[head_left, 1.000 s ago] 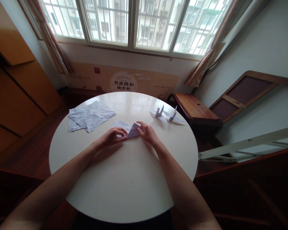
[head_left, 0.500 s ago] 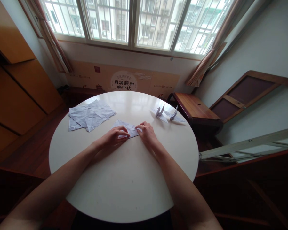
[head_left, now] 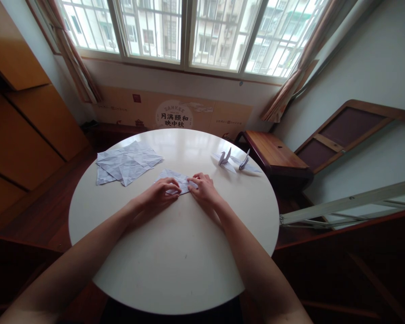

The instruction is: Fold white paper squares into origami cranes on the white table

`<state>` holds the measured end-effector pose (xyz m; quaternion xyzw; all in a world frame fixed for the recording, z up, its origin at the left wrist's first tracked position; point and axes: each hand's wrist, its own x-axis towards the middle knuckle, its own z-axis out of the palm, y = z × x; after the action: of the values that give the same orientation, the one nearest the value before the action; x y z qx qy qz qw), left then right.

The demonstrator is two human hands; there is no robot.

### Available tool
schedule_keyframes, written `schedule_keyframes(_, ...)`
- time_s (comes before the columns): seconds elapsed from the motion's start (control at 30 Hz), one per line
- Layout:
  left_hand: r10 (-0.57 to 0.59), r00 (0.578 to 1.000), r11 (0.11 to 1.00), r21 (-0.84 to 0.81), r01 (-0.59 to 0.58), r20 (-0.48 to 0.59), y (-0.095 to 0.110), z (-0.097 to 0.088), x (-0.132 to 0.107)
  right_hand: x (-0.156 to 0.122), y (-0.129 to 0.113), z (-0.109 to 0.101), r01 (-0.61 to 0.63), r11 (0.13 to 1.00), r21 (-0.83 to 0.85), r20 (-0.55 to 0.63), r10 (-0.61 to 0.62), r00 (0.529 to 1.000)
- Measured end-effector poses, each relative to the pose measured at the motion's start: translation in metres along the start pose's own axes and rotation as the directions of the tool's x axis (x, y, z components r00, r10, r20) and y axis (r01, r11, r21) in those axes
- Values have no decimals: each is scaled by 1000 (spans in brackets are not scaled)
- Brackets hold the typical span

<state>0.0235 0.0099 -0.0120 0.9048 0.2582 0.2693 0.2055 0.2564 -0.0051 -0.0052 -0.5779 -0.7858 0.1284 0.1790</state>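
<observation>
A folded sheet of pale paper (head_left: 174,175) lies flat on the round white table (head_left: 168,252), between my two hands. My left hand (head_left: 162,191) has its thumb and fingers closed on the near left part of the sheet. On the right part, my right hand (head_left: 202,186) pinches the paper's near edge with thumb and fingertips. My fingers cover some of the folds. Two folded paper cranes, a left one (head_left: 224,158) and a right one (head_left: 245,163), stand beyond my right hand. Creased sheets of paper (head_left: 130,163) lie overlapping at the far left.
Behind the table's right side stands a low wooden stand (head_left: 273,148). A printed cardboard panel (head_left: 202,110) leans under the barred window (head_left: 219,36). Wooden cabinets (head_left: 37,121) rise on the left, and a wood-framed panel (head_left: 351,130) is at the right wall.
My right hand has slid slightly left along the paper's near edge, closer to my left hand. My left hand has barely shifted. The cranes and the creased sheets are unmoved.
</observation>
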Motion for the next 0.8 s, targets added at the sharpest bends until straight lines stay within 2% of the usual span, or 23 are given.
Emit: schedule_keyframes(0.8,-9,1000,1000,1,9,9,1,-1,2,-1,-1,-1,8,1000,2,7,-8,1000)
